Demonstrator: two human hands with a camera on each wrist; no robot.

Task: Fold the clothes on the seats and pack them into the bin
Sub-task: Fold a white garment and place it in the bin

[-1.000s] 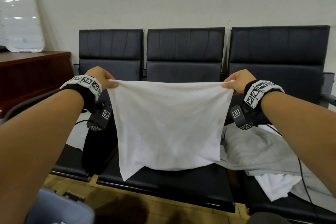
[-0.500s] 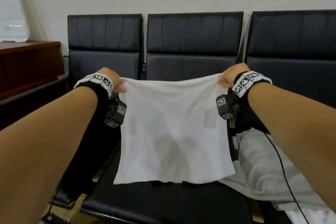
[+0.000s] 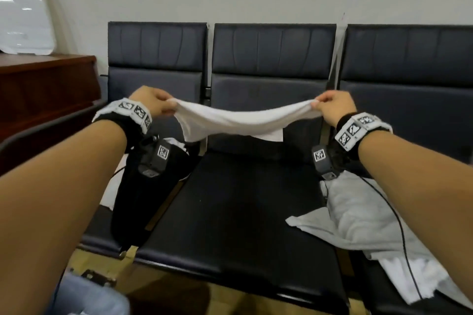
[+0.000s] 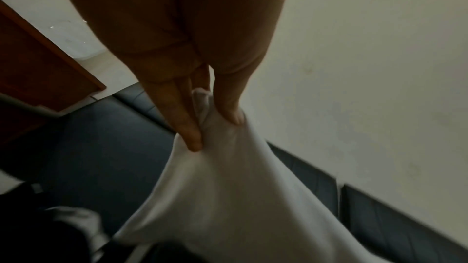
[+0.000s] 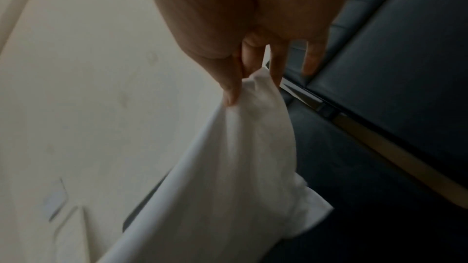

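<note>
A white garment (image 3: pixel 238 121) hangs stretched between my two hands above the back of the middle seat (image 3: pixel 235 212). My left hand (image 3: pixel 151 101) pinches its left corner (image 4: pixel 217 127) between thumb and fingers. My right hand (image 3: pixel 332 105) pinches the right corner (image 5: pixel 255 87) the same way. The cloth sags in the middle and lies nearly flat, its far edge swung toward the backrest. A grey garment (image 3: pixel 358 217) over a white one (image 3: pixel 404 281) lies on the right seat. A black garment (image 3: pixel 138 197) drapes off the left seat.
A blue-grey bin (image 3: pixel 84 299) shows at the bottom left by the floor. A wooden cabinet (image 3: pixel 43 89) stands left of the seats. Black cables run from the wrist cameras across the right seat. A white wall rises behind the backrests.
The white garment hung down as a flat sheet before; now its lower part has swung forward and up toward the backrest. Both hands moved slightly forward and lower.
</note>
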